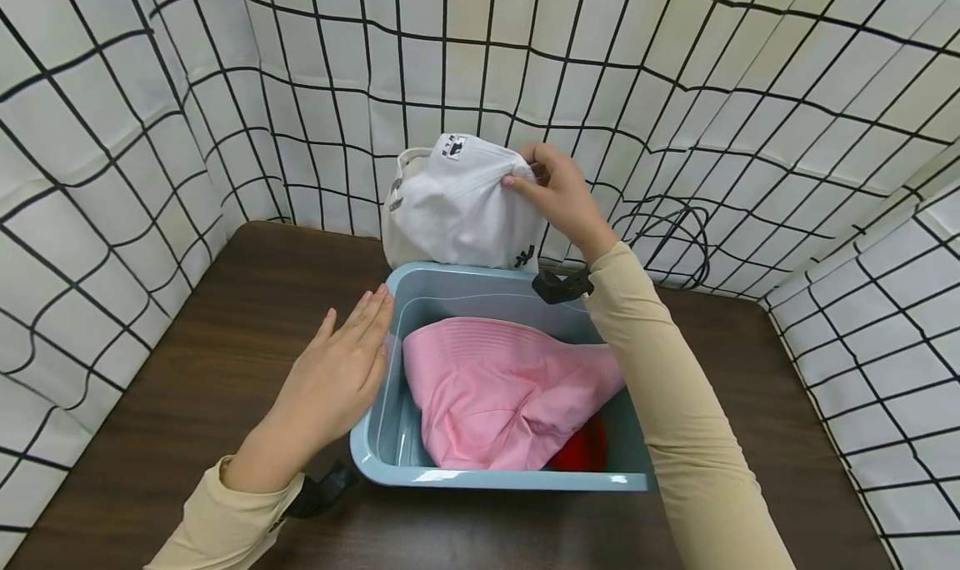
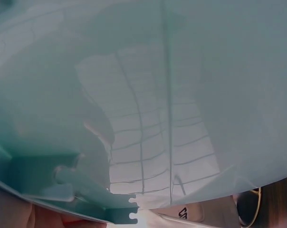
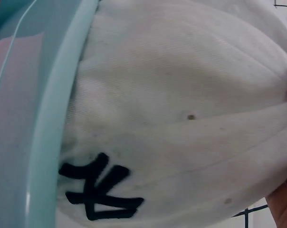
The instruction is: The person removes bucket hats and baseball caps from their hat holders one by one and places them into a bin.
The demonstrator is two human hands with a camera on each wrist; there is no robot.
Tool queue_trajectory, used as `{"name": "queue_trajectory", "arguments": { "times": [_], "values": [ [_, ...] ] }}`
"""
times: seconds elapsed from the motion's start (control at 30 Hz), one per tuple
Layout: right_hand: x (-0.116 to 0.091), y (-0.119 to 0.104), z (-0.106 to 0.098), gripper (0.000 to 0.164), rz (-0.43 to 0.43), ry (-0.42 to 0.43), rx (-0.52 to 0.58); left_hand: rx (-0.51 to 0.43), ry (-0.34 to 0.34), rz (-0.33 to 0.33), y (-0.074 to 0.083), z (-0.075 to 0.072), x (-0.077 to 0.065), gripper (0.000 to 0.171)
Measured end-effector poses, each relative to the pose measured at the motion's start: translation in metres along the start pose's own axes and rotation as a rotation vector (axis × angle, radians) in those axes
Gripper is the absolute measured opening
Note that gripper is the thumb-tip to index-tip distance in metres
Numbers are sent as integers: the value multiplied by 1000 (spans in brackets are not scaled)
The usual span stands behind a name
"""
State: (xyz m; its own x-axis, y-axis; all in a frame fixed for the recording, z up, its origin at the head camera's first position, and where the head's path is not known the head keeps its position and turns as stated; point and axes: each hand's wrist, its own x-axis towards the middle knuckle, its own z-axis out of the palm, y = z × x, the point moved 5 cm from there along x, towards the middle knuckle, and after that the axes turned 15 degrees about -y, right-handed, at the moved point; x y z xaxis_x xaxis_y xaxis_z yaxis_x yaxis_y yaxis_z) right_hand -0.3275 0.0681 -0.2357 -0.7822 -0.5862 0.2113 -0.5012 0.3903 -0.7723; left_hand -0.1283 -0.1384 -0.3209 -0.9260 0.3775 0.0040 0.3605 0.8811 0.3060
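My right hand [image 1: 558,195] pinches the right side of a white cap [image 1: 468,199] behind the light-blue plastic basin [image 1: 517,479]. Black embroidery marks the cap [image 3: 148,85], which fills most of the right wrist view; only bits of the fingers show at its right edge. With straight fingers, my left hand [image 1: 333,378] rests at the basin's left rim. From the left wrist, the basin's glossy outer wall [image 2: 238,95] takes up nearly everything. A pink hat [image 1: 502,387] lies inside the basin, over a red item [image 1: 585,449] that is mostly hidden.
An off-white cap [image 1: 397,220] shows partly behind the white one. Loops of black cable [image 1: 693,245] lie by the back wall on the right. White cloth with a black grid [image 1: 300,95] encloses the dark wooden table [image 1: 202,353] at the back and sides.
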Motion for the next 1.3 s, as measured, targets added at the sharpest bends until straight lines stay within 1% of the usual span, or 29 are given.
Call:
{"name": "queue_trajectory", "arguments": {
  "times": [0.1, 0.2, 0.33, 0.43, 0.6, 0.73, 0.87, 0.97, 1.1, 1.3],
  "values": [
    [-1, 1, -2, 17, 3, -8, 49, -4, 4, 3, 0, 0, 0, 53],
    [-2, 1, -6, 15, -10, -1, 141, -9, 0, 4, -1, 1, 0, 53],
    [-3, 0, -11, 14, -24, 31, 266, -13, -8, 2, -2, 2, 1, 53],
    [-5, 0, -15, 15, -28, 62, 318, -16, -6, 3, -2, 1, 1, 53],
    [-6, -3, -17, 19, -27, 81, 329, -18, -4, 3, -2, 1, 1, 53],
    [-8, -6, -19, 22, -23, 100, 310, -18, -6, 4, -2, 2, 1, 53],
    [-10, -11, -24, 20, -55, 124, 278, -18, -2, 7, -3, 1, 1, 53],
    [-12, -16, -27, 17, -74, 127, 291, -13, 5, 6, -4, 1, 0, 53],
    [-14, -22, -31, 18, -81, 135, 312, -12, 10, 4, -5, 1, 0, 53],
    [-20, -29, -39, 16, -104, 169, 287, -21, -4, 7, -5, 3, 1, 54]
  ]
}}
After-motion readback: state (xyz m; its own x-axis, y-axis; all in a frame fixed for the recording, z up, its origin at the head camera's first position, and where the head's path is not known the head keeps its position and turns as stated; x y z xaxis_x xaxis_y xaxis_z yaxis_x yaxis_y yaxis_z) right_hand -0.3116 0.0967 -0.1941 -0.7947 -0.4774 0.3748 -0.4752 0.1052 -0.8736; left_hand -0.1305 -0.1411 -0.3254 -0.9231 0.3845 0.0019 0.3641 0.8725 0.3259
